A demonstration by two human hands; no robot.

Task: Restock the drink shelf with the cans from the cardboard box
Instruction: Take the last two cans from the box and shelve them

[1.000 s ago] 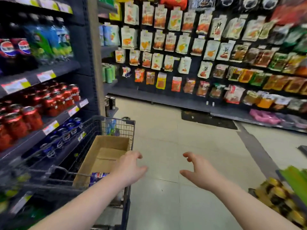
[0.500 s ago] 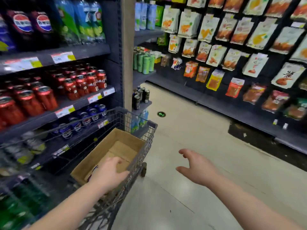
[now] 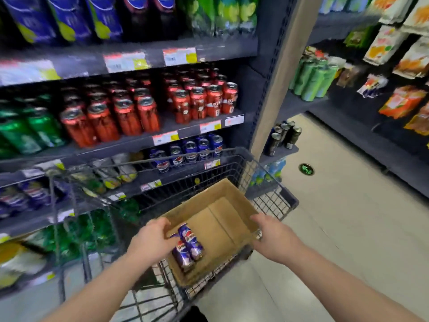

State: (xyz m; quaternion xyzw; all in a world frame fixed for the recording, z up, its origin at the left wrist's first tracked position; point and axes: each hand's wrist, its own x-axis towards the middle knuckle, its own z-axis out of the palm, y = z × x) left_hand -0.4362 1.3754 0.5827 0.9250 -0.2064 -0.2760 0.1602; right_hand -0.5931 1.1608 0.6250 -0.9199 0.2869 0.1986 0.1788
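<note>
Down in a dark wire shopping cart (image 3: 267, 201) sits an open brown cardboard box (image 3: 220, 219), its creased floor mostly bare. A few dark blue drink cans (image 3: 188, 245) with round red-and-white logos lie on their sides, packed tight against each other in the near left corner of the box. How many there are is hard to tell through the blur.

The left hand (image 3: 151, 240) grasps the box's left wall, fingers curled over the rim and thumb touching the nearest can. The right hand (image 3: 271, 238) grasps the box's near right corner, fingers lying along the top edge.

Just left of the cart stands the dark grey drink shelf (image 3: 130, 145). On it, matching blue cans (image 3: 192, 149) stand upright on the level behind the cart's far rim. Red cans (image 3: 130, 115) fill the level above, with green cans (image 3: 30, 129) to their left.
</note>
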